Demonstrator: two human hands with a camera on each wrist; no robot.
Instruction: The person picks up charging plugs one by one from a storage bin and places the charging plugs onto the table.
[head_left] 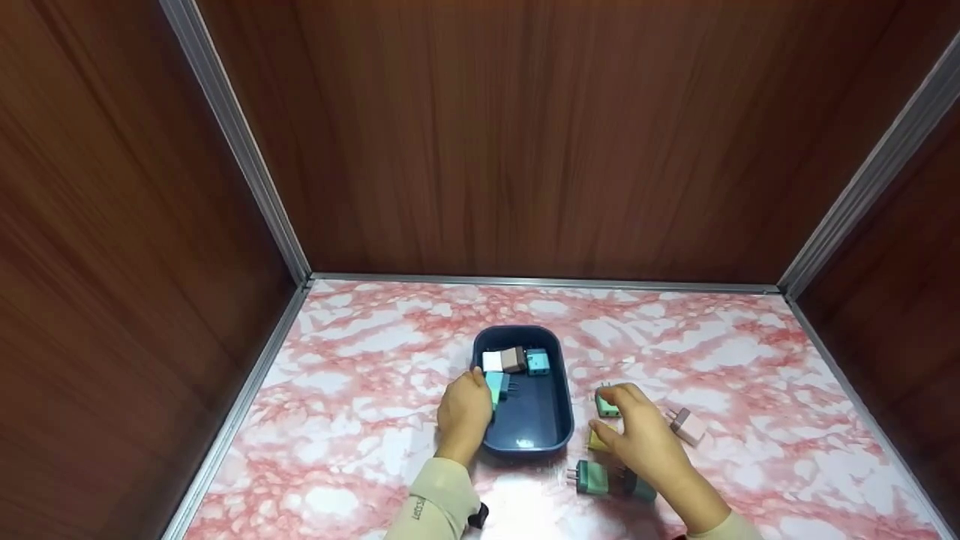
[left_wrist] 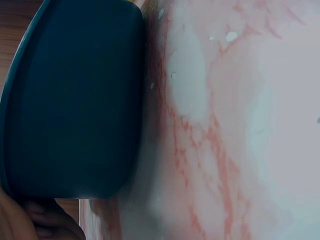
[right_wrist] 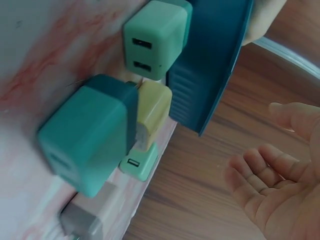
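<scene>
My left hand (head_left: 463, 409) grips the left side of a dark blue plastic bin (head_left: 536, 435), thumb at the rim; in the left wrist view its fingers (left_wrist: 50, 220) curl at the bin's end. Inside the bin lie several plug chargers, among them a white and brown charger (head_left: 512, 359) and a blue charger (head_left: 538, 361). My right hand (head_left: 649, 439) hovers with thumb and fingers spread and nothing between them. Close to it are a yellow charger (right_wrist: 154, 107), a light green charger (head_left: 608, 405) and a pink charger (head_left: 690, 429).
Nearer the front lie a green charger (head_left: 592, 478) and a dark green charger (head_left: 639, 486), the latter partly behind the right hand. The red-and-white marbled table (head_left: 360, 397) is enclosed by brown wood-grain panels (head_left: 510, 150) with metal edging (head_left: 540, 283).
</scene>
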